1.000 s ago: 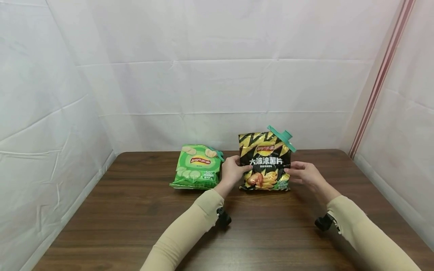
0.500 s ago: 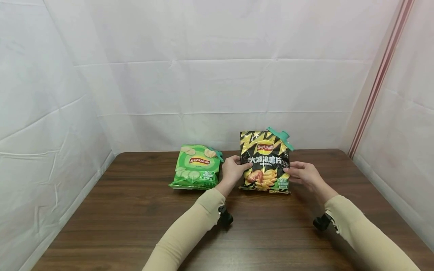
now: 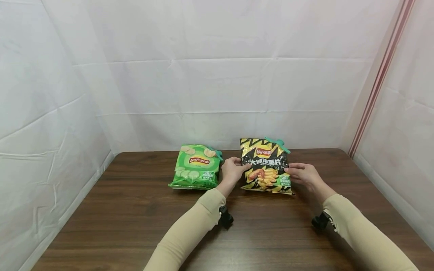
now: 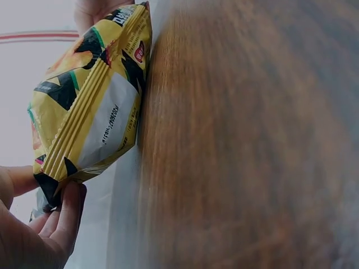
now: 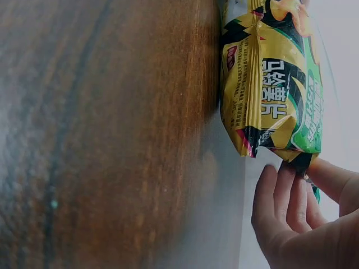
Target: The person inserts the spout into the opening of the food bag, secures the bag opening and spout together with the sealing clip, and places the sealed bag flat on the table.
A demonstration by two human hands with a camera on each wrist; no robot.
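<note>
A black and yellow Lay's potato chip bag [image 3: 264,162] leans back near the far edge of the table, its printed front facing up and toward me. Across its top right corner sits a teal bag clip [image 3: 280,143]. My left hand [image 3: 232,173] pinches the bag's left edge between thumb and fingers. On the opposite edge, my right hand [image 3: 306,176] pinches the bag the same way. The left wrist view shows the bag's yellow bottom seam [image 4: 76,120] close to the tabletop; in the right wrist view, the fingers [image 5: 283,196] are behind the bag's side.
A green Lay's chip bag [image 3: 196,167] lies to the left of my left hand, with a teal clip [image 3: 217,154] at its top right corner. Both bags are on a dark wooden table [image 3: 135,226]. White sheeting [image 3: 190,86] hangs behind the table and along both sides.
The black and yellow bag has tipped backward between my hands; its top and the clip have sunk and its bottom edge has come slightly toward me. Both hands keep their hold. The green bag stays put.
</note>
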